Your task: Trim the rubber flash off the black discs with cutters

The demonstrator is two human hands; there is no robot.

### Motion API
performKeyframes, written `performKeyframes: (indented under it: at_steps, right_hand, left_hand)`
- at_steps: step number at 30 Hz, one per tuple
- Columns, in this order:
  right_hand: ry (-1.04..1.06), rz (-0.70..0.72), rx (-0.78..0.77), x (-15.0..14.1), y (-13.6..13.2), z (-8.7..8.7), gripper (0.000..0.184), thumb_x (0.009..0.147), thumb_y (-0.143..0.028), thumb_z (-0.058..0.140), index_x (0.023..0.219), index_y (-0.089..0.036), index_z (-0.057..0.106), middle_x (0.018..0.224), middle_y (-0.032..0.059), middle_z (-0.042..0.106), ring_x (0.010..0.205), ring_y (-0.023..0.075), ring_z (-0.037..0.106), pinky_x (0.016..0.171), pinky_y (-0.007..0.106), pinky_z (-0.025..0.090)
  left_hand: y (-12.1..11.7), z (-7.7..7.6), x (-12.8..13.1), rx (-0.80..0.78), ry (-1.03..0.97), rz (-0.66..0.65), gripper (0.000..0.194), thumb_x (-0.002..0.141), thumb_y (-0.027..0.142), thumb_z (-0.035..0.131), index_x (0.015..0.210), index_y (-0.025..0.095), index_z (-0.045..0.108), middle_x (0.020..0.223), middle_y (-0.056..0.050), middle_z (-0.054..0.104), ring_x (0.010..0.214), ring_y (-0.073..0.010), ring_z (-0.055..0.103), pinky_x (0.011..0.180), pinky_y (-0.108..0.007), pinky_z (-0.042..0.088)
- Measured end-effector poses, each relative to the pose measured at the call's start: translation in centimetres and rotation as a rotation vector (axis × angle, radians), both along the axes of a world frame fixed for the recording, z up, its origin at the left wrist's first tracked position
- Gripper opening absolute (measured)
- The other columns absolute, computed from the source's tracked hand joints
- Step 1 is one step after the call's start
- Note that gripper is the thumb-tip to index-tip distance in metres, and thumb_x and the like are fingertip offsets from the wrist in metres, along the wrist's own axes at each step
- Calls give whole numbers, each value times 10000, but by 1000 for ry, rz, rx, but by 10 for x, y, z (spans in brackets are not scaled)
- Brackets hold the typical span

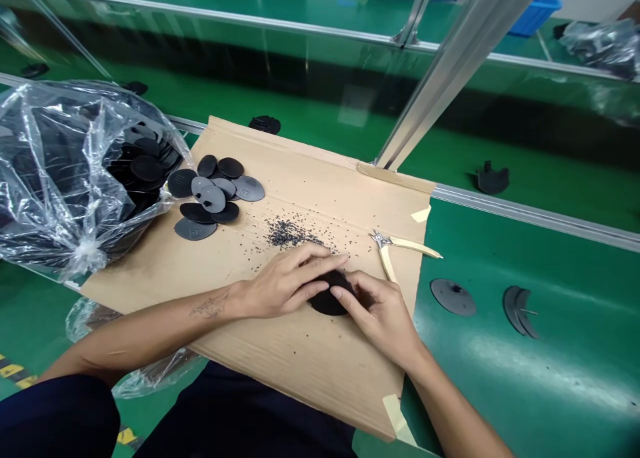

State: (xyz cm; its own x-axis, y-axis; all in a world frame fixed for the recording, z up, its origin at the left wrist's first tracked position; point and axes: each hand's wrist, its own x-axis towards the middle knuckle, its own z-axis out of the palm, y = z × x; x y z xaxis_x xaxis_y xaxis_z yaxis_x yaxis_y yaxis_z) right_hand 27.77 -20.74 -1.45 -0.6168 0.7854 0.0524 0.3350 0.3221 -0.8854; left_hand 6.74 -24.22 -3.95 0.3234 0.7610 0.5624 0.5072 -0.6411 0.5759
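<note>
My left hand (287, 281) and my right hand (380, 318) both grip the edges of a black rubber-like disc (330, 301), and my fingers hide part of it. They rest above a flattened cardboard sheet (310, 185) taped to a green workbench. Scattered black granules (290, 233) lie just beyond my left fingers. Yellow-handled side cutters (395, 247) lie next to my right hand. A loose heap of dark grey discs (210, 195) sits further left, beside a clear plastic bag (65, 178) full of similar discs.
Two dark discs, one notched (453, 297) and one partly split (517, 311), lie on the green bench to the right. A black moulded part (493, 178) sits beyond an aluminium rail (530, 211). A blue crate (535, 10) stands at the far back.
</note>
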Motion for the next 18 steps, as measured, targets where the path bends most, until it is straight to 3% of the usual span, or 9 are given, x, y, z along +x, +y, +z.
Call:
performKeyframes:
  at_steps: [3,7,11,18]
  right_hand:
    - [44,3,127,1,0,1,238,1006,-332,557,824,-193,622,636,-30,536,561,108,475,536,236,397]
    - [87,46,303,1,1,0,130,1006,-260,560,1025,-193,670,856,44,714,717,153,654,648,271,526]
    - [77,83,392,2,2,-2,100,993,-210,575,1044,-190,659,910,55,727,788,165,689,706,288,566]
    - [-23,178,507,8,5,-8,129,1007,-160,531,1071,-161,643,991,94,722,883,184,693,743,306,566]
  left_hand:
    - [1,1,-2,-119,-88,10,515,982,354,594,1452,189,463,1141,-115,639,970,-186,618,799,-317,568]
    - [4,3,-4,-190,-161,-55,310,967,357,628,1209,163,632,997,-85,715,900,-174,660,772,-300,559]
    - [5,5,-2,-145,-170,-85,206,968,297,632,1090,136,671,962,-92,731,865,-162,667,762,-292,557]
    - [5,4,-3,-28,-129,-92,217,957,274,645,1127,141,670,962,-82,682,854,-150,641,721,-272,550]
